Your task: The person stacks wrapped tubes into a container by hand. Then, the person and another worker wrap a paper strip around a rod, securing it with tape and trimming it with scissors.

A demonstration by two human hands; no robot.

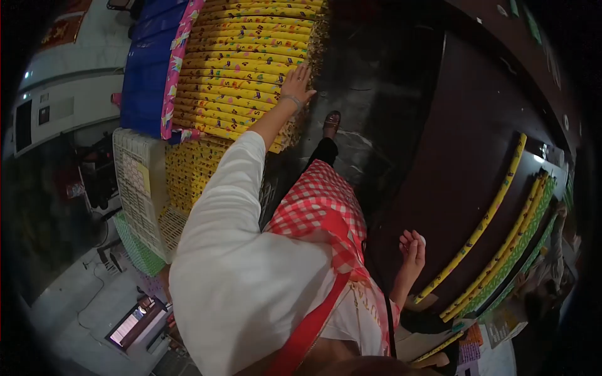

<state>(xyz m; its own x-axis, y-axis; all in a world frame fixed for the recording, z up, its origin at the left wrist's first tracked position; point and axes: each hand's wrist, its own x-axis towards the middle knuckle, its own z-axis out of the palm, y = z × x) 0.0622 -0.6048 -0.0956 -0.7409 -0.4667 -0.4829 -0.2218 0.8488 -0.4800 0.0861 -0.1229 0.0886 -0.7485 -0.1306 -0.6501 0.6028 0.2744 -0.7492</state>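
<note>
My left hand (298,88), with a bracelet at the wrist, lies with fingers spread on the ends of a stack of long yellow printed rolls (232,81). The stack's right-hand ends look ragged and brownish. My right hand (411,247) is held beside my body with its fingers curled, near the edge of a dark brown table (433,188). A small pale spot shows by its fingertips; I cannot make out what it is. On that table lies a single yellow printed roll (480,229), apart from the right hand.
More yellow and green rolls (501,269) lie farther right on the table. A blue panel (150,69) with a pink printed edge borders the stack. Below it stands a white plastic crate (135,188) beside more yellow rolls. Dark floor (370,94) runs between stack and table.
</note>
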